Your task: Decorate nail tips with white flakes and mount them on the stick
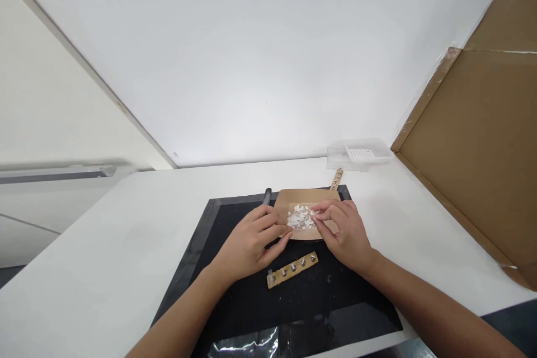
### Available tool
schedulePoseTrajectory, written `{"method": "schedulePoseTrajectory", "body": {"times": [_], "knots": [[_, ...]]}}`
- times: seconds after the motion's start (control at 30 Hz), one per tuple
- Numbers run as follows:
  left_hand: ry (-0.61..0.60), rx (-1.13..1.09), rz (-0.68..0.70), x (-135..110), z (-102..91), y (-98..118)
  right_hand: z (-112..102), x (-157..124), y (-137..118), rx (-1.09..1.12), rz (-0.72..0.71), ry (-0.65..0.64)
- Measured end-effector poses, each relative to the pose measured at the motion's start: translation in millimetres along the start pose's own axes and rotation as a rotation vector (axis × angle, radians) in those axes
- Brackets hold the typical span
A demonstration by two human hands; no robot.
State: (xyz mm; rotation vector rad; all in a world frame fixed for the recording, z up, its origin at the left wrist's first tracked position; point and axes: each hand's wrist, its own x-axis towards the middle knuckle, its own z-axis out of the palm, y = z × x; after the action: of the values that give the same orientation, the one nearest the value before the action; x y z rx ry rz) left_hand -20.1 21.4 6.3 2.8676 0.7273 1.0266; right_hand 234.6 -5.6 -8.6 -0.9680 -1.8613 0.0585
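A brown card [293, 197] lies on a black mat [235, 296] and carries a heap of small white pieces [300, 217]. My left hand [251, 240] rests at the heap's left edge, its fingers curled and touching the card. My right hand [342, 229] sits at the right edge with its fingertips pinched among the white pieces. Just in front of both hands lies a tan strip [292, 269] with several metal studs standing in it.
A clear plastic box [356, 155] with a white grid insert stands at the back right. A second studded strip [337, 179] lies near it. A dark pen-like tool [267, 196] pokes out behind the card. A large cardboard sheet [474, 151] leans at the right.
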Motion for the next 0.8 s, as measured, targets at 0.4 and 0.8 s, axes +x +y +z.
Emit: {"method": "schedulePoseTrajectory", "body": {"times": [0.4,0.8], "knots": [[0.15,0.012,-0.014,0,16.4,13,6,-5,-4,0.008,-0.128,-0.07],[0.132,0.048,0.028,-1,11.0,13,4,-5,-6,0.06,-0.111,-0.083]]}}
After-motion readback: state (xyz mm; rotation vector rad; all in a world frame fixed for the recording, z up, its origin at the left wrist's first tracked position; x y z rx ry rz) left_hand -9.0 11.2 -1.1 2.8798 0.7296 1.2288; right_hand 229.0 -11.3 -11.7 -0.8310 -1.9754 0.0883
